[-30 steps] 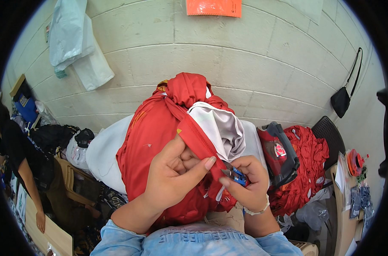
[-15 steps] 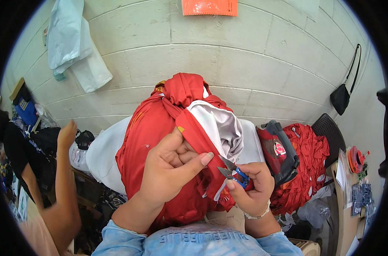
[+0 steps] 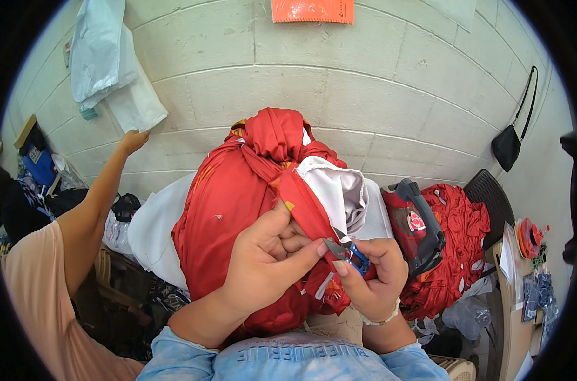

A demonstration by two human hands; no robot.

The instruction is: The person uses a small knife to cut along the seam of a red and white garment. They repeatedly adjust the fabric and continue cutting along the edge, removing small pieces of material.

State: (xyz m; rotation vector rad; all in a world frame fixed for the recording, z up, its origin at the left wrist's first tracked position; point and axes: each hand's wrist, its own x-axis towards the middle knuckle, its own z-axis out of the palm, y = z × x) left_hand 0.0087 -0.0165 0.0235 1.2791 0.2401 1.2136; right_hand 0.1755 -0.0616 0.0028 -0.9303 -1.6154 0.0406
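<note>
Over the red cloth bundle (image 3: 215, 197), the left hand (image 3: 253, 257) pinches a red hem (image 3: 302, 202), likely steadying it; toward the bundle's right side, the right hand (image 3: 378, 279) grips blue snips (image 3: 339, 251), parted blades at the hem, seemingly for close control.

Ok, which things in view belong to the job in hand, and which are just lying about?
In use:
red cloth with a white inside, pinched by the left hand
blue-handled snips, held in the right hand

Apparently just about:
red-and-grey iron
black pouch, hanging
orange packet
heap of red fabric at right, though possibly related
</note>
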